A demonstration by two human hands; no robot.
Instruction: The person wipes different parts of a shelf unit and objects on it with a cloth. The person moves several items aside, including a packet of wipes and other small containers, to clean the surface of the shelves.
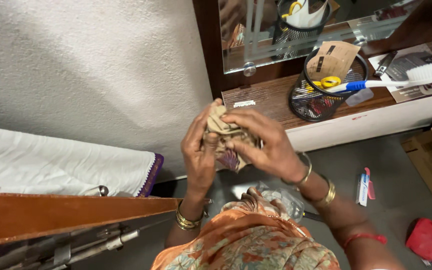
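- Crumpled beige cloth bundle with a purple patterned patch (226,145) sits between both hands, in front of the black wire-mesh pen holder (321,95) on the wooden tabletop (271,100).
- Left hand (199,150) cups its left side, fingers curled onto it.
- Right hand (263,142) clamps it from the right, equally near.
- Bundle's long axis runs roughly upright.
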